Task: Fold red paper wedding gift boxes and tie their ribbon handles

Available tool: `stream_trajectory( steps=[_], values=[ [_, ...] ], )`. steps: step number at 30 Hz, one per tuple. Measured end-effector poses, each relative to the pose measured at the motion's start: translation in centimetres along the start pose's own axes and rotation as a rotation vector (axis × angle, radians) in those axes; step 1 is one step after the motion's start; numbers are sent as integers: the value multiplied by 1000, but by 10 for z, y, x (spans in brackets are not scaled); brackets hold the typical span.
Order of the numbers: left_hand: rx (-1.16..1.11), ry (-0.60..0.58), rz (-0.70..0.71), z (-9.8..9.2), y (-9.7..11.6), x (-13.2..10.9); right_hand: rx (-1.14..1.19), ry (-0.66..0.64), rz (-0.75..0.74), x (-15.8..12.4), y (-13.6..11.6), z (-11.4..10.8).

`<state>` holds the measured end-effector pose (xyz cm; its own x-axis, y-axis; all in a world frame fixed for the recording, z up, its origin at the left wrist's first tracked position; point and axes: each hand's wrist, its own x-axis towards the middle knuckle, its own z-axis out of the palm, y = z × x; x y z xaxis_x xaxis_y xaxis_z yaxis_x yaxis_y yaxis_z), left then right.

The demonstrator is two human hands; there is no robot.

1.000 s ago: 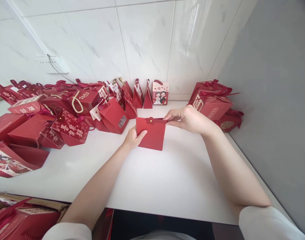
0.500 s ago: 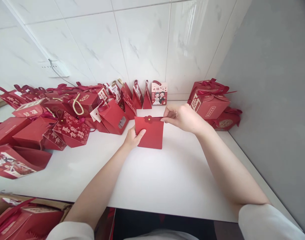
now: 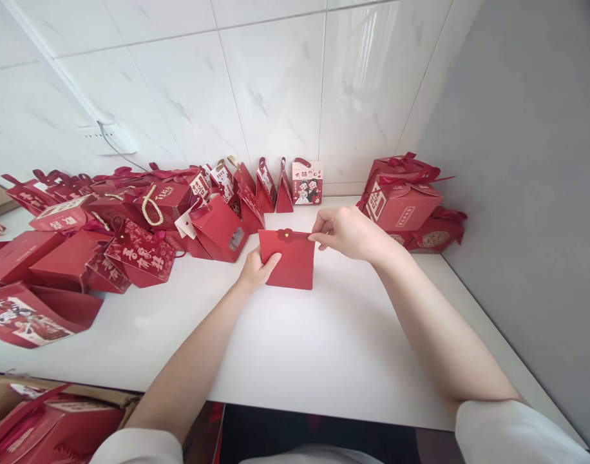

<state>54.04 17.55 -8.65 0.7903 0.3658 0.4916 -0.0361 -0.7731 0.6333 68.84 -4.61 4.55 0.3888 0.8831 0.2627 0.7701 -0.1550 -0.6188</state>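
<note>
A plain red gift box (image 3: 290,265) with a flower-shaped tab and a gold stud at its top stands upright before me. My left hand (image 3: 257,268) grips its left side, thumb across the front face and fingers hidden behind. With thumb and forefinger, my right hand (image 3: 341,233) pinches its upper right corner. Just behind the box, a pink and red box with a cartoon couple (image 3: 306,183) stands by the wall, beside a narrow red triangular box (image 3: 284,188).
Red gift boxes (image 3: 164,205) crowd the left of the white table (image 3: 304,361). Stacked ribboned boxes (image 3: 404,205) stand at the right beside a grey panel (image 3: 527,193). A carton holding a red box (image 3: 58,425) sits lower left. A wall socket (image 3: 106,140) carries a cable.
Both hands still hold the red gift box in nearly the same place. The view has shifted very slightly; nothing was let go.
</note>
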Motion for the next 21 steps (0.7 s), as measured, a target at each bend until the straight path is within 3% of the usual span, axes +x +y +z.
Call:
stream_trajectory(
  steps=[11, 17, 21],
  values=[
    [-17, -4, -41, 2, -5, -1, -146, -44, -84, 2, 6, 11],
    [-188, -283, -73, 4, 5, -1, -156, -97, -21, 7, 15, 19],
    [-187, -360, -61, 4, 15, 0, -111, -88, 24, 9, 20, 19]
  ],
)
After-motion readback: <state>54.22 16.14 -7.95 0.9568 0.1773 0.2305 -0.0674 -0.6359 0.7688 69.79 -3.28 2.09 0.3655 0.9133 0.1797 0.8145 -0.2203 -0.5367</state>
